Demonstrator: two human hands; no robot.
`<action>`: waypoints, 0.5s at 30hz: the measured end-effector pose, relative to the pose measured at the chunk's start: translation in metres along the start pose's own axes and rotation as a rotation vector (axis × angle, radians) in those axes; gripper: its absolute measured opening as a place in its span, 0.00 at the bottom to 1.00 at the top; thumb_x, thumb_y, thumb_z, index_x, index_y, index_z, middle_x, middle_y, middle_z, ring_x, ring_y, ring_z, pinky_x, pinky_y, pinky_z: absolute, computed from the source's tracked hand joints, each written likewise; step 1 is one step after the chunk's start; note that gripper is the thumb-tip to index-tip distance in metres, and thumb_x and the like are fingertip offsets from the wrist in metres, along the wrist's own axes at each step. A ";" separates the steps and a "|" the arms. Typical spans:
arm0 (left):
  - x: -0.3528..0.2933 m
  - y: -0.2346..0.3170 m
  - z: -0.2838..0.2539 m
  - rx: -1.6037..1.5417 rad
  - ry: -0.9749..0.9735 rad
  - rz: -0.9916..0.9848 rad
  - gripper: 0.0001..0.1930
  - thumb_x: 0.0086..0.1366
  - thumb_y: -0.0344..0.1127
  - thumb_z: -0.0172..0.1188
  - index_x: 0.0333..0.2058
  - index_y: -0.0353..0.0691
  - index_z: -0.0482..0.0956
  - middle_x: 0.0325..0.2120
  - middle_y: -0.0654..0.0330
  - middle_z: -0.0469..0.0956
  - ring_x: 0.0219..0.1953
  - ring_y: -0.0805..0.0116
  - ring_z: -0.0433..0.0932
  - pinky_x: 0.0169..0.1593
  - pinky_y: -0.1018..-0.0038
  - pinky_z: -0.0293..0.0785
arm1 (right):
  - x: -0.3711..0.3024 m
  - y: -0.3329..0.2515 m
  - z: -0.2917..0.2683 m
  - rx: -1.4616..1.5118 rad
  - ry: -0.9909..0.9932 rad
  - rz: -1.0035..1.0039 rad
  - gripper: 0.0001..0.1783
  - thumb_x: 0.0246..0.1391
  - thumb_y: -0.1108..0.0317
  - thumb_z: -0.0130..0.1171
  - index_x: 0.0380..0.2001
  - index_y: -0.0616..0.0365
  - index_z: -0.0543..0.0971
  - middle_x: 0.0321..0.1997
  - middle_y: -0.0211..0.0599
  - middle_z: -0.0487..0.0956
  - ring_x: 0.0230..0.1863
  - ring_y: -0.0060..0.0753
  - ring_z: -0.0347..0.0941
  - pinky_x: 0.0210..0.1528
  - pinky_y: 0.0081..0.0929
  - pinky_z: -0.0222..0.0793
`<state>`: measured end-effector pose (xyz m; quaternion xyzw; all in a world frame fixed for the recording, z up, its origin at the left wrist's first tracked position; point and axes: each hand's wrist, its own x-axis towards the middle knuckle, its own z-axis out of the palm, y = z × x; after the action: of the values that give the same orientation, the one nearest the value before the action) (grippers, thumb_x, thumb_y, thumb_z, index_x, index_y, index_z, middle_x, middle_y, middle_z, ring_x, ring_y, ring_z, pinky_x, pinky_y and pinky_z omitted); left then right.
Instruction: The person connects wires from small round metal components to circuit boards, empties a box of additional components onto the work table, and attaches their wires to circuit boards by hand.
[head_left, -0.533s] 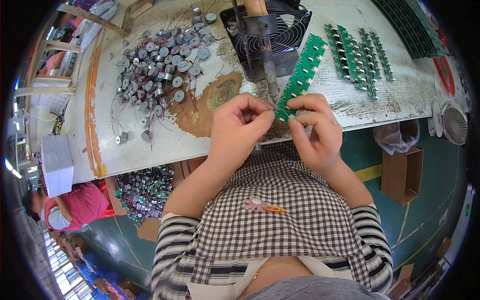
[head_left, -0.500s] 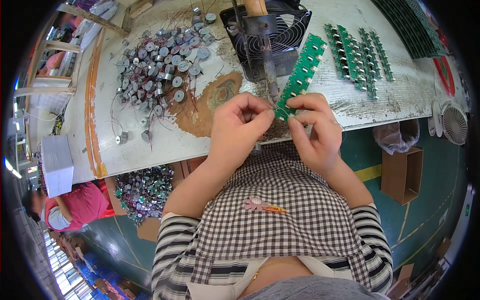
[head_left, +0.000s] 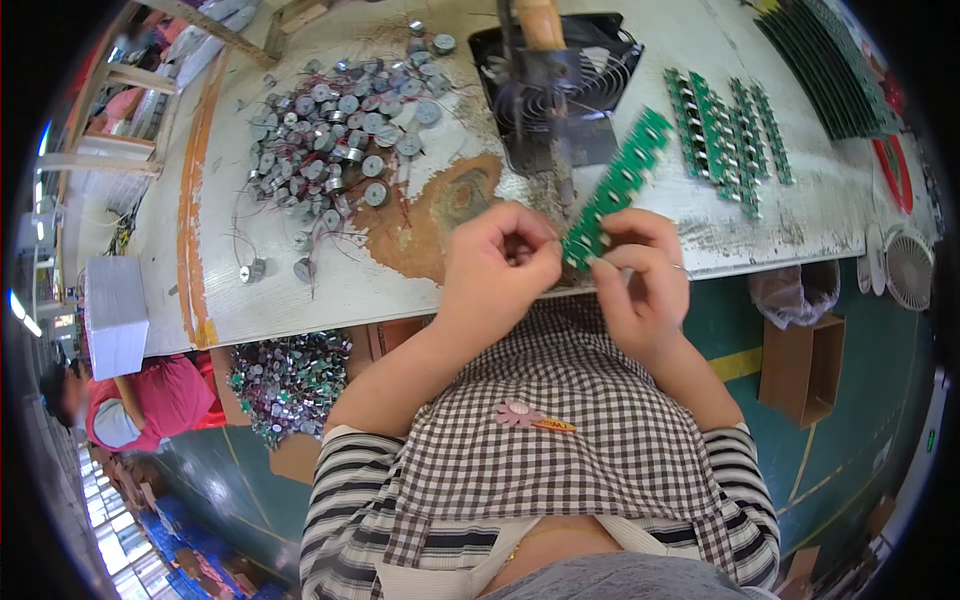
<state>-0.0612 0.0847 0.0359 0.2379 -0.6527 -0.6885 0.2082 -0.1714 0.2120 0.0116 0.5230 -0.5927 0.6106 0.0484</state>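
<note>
Head view: a long green circuit board strip (head_left: 612,190) slants up and away from the near edge of the tabletop (head_left: 300,290), its lower end held between both hands. The right hand (head_left: 645,280) grips that lower end, fingers curled around it, thumb on top. The left hand (head_left: 497,265) sits just beside it, fingertips pinched together against the strip's end; whatever small part is between them is too small to make out. Just beyond the hands stands a black fan (head_left: 560,75) with a metal soldering stand in front of it. Left of the fan lies a heap of small round silver parts (head_left: 335,135) with thin wires, a few strays nearer the edge. To the right, more green board strips (head_left: 725,135) lie side by side, and a darker stack (head_left: 825,65) farther off. Below the tabletop: a box of the same silver parts (head_left: 285,380) at left, a cardboard box (head_left: 810,365) at right on the green floor.
</note>
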 end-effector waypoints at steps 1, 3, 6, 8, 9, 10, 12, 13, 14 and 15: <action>-0.001 0.000 -0.001 0.013 -0.048 -0.017 0.04 0.53 0.23 0.60 0.25 0.34 0.72 0.28 0.64 0.75 0.25 0.84 0.68 0.29 0.86 0.66 | 0.001 0.000 -0.002 0.037 0.033 0.033 0.07 0.46 0.81 0.60 0.29 0.63 0.72 0.44 0.50 0.73 0.36 0.36 0.71 0.40 0.26 0.68; 0.000 0.006 -0.007 0.036 -0.121 -0.067 0.04 0.54 0.24 0.61 0.27 0.34 0.74 0.32 0.62 0.76 0.29 0.81 0.71 0.32 0.84 0.69 | 0.003 0.002 -0.006 0.087 0.040 0.111 0.05 0.47 0.82 0.58 0.28 0.64 0.72 0.38 0.47 0.75 0.34 0.33 0.71 0.37 0.23 0.67; 0.012 0.025 -0.034 0.319 -0.255 0.051 0.06 0.53 0.26 0.64 0.30 0.33 0.77 0.34 0.60 0.77 0.33 0.76 0.74 0.36 0.80 0.71 | 0.006 0.007 -0.007 0.188 0.076 0.187 0.03 0.50 0.83 0.55 0.26 0.66 0.72 0.32 0.44 0.76 0.32 0.30 0.70 0.34 0.21 0.66; 0.039 0.042 -0.065 0.560 0.034 0.447 0.11 0.53 0.30 0.64 0.36 0.34 0.80 0.38 0.56 0.79 0.39 0.66 0.76 0.43 0.72 0.72 | 0.005 0.010 -0.006 0.206 0.095 0.169 0.03 0.52 0.82 0.54 0.26 0.66 0.72 0.32 0.42 0.76 0.30 0.26 0.69 0.31 0.18 0.65; 0.060 0.049 -0.079 0.723 0.287 0.579 0.13 0.52 0.33 0.63 0.36 0.35 0.81 0.29 0.55 0.78 0.30 0.66 0.77 0.36 0.74 0.73 | 0.004 0.012 -0.004 0.198 0.077 0.168 0.03 0.52 0.82 0.54 0.26 0.66 0.72 0.32 0.42 0.76 0.30 0.26 0.69 0.31 0.18 0.65; 0.082 0.053 -0.091 0.724 0.331 0.491 0.14 0.52 0.35 0.63 0.37 0.35 0.81 0.28 0.54 0.79 0.30 0.63 0.78 0.36 0.72 0.74 | 0.003 0.012 -0.002 0.237 0.093 0.247 0.03 0.53 0.82 0.54 0.26 0.66 0.72 0.32 0.42 0.75 0.29 0.24 0.69 0.30 0.17 0.65; 0.131 0.053 -0.105 0.837 0.395 0.423 0.16 0.51 0.37 0.63 0.37 0.35 0.81 0.27 0.51 0.79 0.30 0.58 0.79 0.37 0.68 0.74 | 0.001 0.015 0.000 0.261 0.106 0.306 0.04 0.54 0.81 0.54 0.26 0.66 0.71 0.33 0.41 0.75 0.26 0.19 0.67 0.28 0.14 0.64; 0.154 0.048 -0.101 0.953 0.405 0.396 0.16 0.51 0.39 0.63 0.36 0.35 0.81 0.26 0.49 0.79 0.30 0.55 0.79 0.37 0.66 0.74 | 0.001 0.016 0.001 0.262 0.105 0.303 0.04 0.54 0.81 0.54 0.26 0.66 0.71 0.33 0.41 0.75 0.26 0.19 0.67 0.28 0.14 0.64; 0.175 0.041 -0.095 1.046 0.419 0.444 0.15 0.51 0.39 0.62 0.34 0.34 0.81 0.26 0.48 0.79 0.31 0.52 0.79 0.37 0.64 0.73 | 0.001 0.017 0.001 0.254 0.097 0.298 0.04 0.54 0.81 0.54 0.26 0.66 0.71 0.33 0.41 0.75 0.27 0.19 0.67 0.28 0.14 0.64; 0.189 0.034 -0.091 1.138 0.431 0.492 0.15 0.51 0.40 0.61 0.32 0.33 0.81 0.26 0.47 0.79 0.31 0.49 0.78 0.37 0.62 0.73 | 0.001 0.018 0.000 0.249 0.097 0.310 0.04 0.54 0.81 0.54 0.26 0.66 0.71 0.33 0.41 0.75 0.27 0.19 0.67 0.28 0.14 0.64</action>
<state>-0.1586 -0.1028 0.0557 0.2875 -0.8940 -0.1047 0.3273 -0.1838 0.2064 0.0000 0.3977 -0.5827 0.7038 -0.0829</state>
